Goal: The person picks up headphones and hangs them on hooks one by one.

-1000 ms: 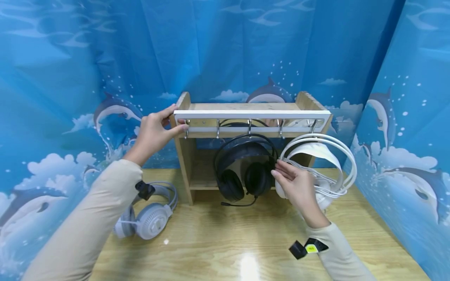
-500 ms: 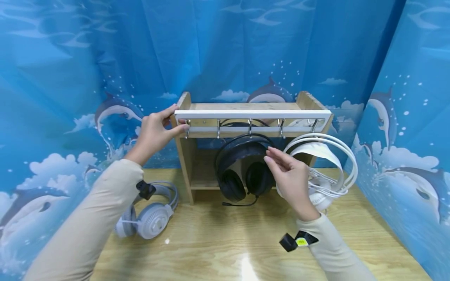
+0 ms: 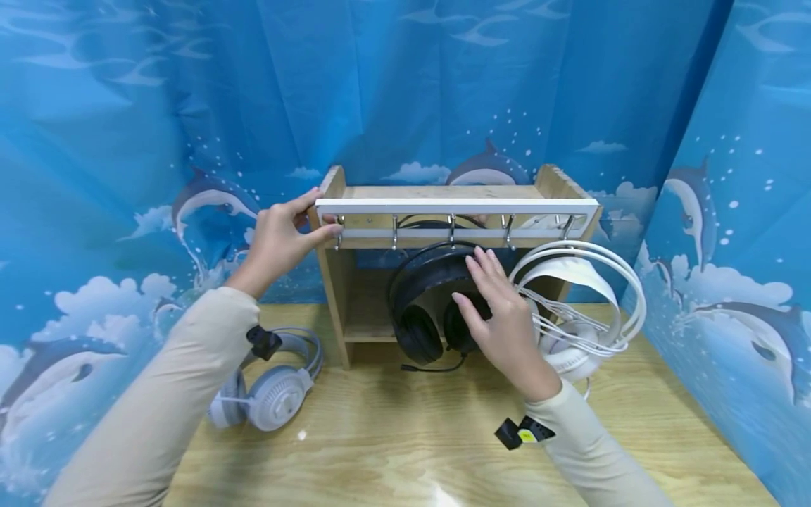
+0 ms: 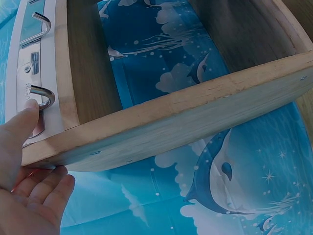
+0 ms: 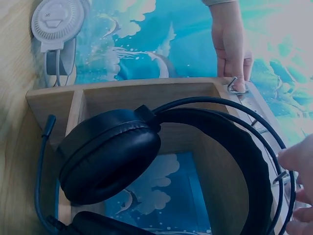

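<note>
Black headphones (image 3: 426, 280), one earcup (image 3: 455, 331) partly hidden by straight-fingered right hand (image 3: 505, 327), left hand (image 3: 277, 238) gripping wooden rack (image 3: 332, 289) by its corner

Three headsets are in sight, namely one black headset (image 3: 419, 334), one white headset (image 3: 578, 271) and one grey headset (image 3: 277, 399), and a single microphone boom (image 3: 410, 367) shows among them. One wooden rack (image 3: 332, 303) stands on one table (image 3: 380, 422), with one white rail (image 3: 456, 205) across its front and five metal hooks (image 3: 510, 232) along that rail. The person shows two grips, one left grip (image 3: 275, 236) and one right grip (image 3: 503, 327), two sleeves (image 3: 171, 394) and two black wrist devices (image 3: 262, 343).
</note>
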{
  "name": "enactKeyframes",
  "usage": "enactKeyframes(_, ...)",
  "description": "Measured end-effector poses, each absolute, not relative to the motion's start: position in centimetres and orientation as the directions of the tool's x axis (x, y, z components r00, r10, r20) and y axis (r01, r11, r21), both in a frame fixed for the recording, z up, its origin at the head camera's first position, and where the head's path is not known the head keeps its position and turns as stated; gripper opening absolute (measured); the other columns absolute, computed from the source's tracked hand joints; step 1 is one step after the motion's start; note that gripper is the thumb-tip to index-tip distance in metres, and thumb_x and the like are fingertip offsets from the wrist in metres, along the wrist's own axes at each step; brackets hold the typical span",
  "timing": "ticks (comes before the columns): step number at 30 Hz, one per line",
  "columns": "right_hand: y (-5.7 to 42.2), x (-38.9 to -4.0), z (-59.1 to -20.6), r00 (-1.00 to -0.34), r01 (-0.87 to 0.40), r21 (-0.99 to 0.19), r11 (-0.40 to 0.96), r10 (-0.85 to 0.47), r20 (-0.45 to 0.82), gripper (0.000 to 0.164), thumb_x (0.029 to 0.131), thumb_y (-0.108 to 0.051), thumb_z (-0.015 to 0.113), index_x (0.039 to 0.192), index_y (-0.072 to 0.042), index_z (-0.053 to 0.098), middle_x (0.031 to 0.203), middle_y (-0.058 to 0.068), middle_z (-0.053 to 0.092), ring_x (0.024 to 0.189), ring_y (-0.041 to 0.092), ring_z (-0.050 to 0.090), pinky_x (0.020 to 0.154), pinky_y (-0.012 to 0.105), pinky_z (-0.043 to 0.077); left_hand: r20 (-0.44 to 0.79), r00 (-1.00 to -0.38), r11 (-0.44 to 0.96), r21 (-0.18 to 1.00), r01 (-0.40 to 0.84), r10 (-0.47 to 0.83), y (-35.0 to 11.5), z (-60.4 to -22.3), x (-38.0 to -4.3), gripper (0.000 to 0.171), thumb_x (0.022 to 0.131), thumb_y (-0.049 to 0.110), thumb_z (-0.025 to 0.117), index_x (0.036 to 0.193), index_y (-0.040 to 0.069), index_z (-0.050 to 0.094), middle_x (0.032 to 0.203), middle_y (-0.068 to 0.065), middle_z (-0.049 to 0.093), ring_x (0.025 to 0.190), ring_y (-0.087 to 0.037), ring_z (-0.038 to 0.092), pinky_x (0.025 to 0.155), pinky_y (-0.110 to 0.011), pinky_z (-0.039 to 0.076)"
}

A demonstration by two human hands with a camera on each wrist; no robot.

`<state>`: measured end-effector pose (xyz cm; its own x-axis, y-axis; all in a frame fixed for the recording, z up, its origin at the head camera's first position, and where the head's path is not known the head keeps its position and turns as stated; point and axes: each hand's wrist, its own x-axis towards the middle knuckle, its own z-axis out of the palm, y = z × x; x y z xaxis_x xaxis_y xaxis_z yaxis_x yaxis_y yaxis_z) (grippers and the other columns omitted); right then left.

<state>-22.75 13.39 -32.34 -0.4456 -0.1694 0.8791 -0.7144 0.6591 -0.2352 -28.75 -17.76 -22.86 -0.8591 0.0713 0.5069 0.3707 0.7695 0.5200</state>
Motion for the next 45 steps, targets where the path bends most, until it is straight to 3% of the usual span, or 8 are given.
enactKeyframes(5, 13.1, -22.8, -32.4, -0.462, -0.698, -0.183, 0.693, -0.240, 0.854, 0.060, 0.083, -0.010, 0.075, 0.135, 0.005, 0.050, 0.146, 0.022, 0.040, 0.136, 0.038, 0.036, 0.101, 0.051, 0.038, 0.503, -0.861, 0.763, 0.528, 0.373, 0.073, -17.8, -22.9, -28.7, 0.073, 0.084, 0.042, 0.071, 0.145, 0.015, 0.042, 0.107, -0.015, 0.065, 0.076, -0.023, 0.044, 0.059, -0.033, 0.032)
enactKeyframes(13, 13.0, -23.2, -32.1, -0.488, -0.670, -0.160, 0.725, -0.268, 0.831, 0.059, 0.085, -0.013, 0.074, 0.135, 0.007, 0.050, 0.147, 0.021, 0.039, 0.137, 0.036, 0.033, 0.102, 0.050, 0.038, 0.498, -0.863, 0.752, 0.538, 0.382, 0.082, -18.0, -22.9, -28.8, 0.073, 0.085, 0.042, 0.070, 0.146, 0.017, 0.040, 0.130, -0.015, 0.059, 0.083, -0.025, 0.049, 0.065, -0.035, 0.037)
enactKeyframes(15, 13.1, -23.3, -31.9, -0.492, -0.668, -0.156, 0.727, -0.274, 0.826, 0.057, 0.085, -0.013, 0.074, 0.133, 0.008, 0.051, 0.146, 0.022, 0.040, 0.137, 0.036, 0.035, 0.101, 0.050, 0.039, 0.502, -0.861, 0.753, 0.534, 0.384, 0.082, -17.9, -22.9, -28.8, 0.073, 0.085, 0.042, 0.071, 0.146, 0.016, 0.040, 0.132, -0.015, 0.058, 0.083, -0.025, 0.049, 0.065, -0.036, 0.037)
enactKeyframes(20, 13.4, -23.5, -31.1, -0.526, -0.658, -0.170, 0.733, -0.287, 0.800, 0.051, 0.086, -0.014, 0.073, 0.129, 0.007, 0.056, 0.143, 0.021, 0.046, 0.134, 0.035, 0.039, 0.099, 0.050, 0.041, 0.510, -0.857, 0.763, 0.522, 0.382, 0.080, -17.9, -22.9, -28.8, 0.073, 0.085, 0.043, 0.071, 0.146, 0.016, 0.041, 0.105, -0.016, 0.066, 0.073, -0.024, 0.042, 0.057, -0.033, 0.031)
enactKeyframes(25, 13.7, -23.5, -30.2, -0.580, -0.644, -0.178, 0.744, -0.323, 0.748, 0.046, 0.088, -0.017, 0.070, 0.127, 0.003, 0.059, 0.142, 0.019, 0.048, 0.134, 0.034, 0.040, 0.097, 0.051, 0.043, 0.515, -0.853, 0.758, 0.523, 0.389, 0.083, -17.9, -22.9, -28.7, 0.073, 0.085, 0.041, 0.071, 0.145, 0.013, 0.042, 0.111, -0.015, 0.066, 0.076, -0.023, 0.045, 0.058, -0.033, 0.033)
enactKeyframes(29, 14.0, -23.5, -29.7, -0.611, -0.637, -0.183, 0.749, -0.345, 0.712, 0.043, 0.089, -0.018, 0.070, 0.126, 0.002, 0.059, 0.143, 0.019, 0.046, 0.135, 0.033, 0.040, 0.095, 0.050, 0.044, 0.513, -0.855, 0.761, 0.521, 0.387, 0.083, -17.9, -23.0, -28.8, 0.073, 0.085, 0.041, 0.071, 0.145, 0.014, 0.041, 0.099, -0.014, 0.064, 0.074, -0.023, 0.042, 0.056, -0.032, 0.031)
enactKeyframes(35, 14.2, -23.5, -29.2, -0.651, -0.623, -0.206, 0.754, -0.354, 0.671, 0.043, 0.090, -0.019, 0.068, 0.128, -0.001, 0.058, 0.145, 0.017, 0.044, 0.135, 0.032, 0.039, 0.098, 0.051, 0.042, 0.518, -0.851, 0.755, 0.523, 0.396, 0.088, -17.9, -22.9, -28.9, 0.073, 0.085, 0.041, 0.071, 0.145, 0.014, 0.041, 0.127, -0.015, 0.061, 0.079, -0.023, 0.047, 0.060, -0.033, 0.036)
enactKeyframes(45, 14.7, -22.7, -29.2, -0.654, -0.644, -0.232, 0.729, -0.366, 0.662, 0.048, 0.090, -0.020, 0.068, 0.134, -0.004, 0.055, 0.148, 0.014, 0.041, 0.138, 0.028, 0.036, 0.101, 0.050, 0.040, 0.506, -0.857, 0.752, 0.529, 0.394, 0.093, -18.0, -22.9, -28.7, 0.073, 0.085, 0.040, 0.071, 0.146, 0.012, 0.041, 0.135, -0.015, 0.055, 0.086, -0.024, 0.053, 0.065, -0.036, 0.039)
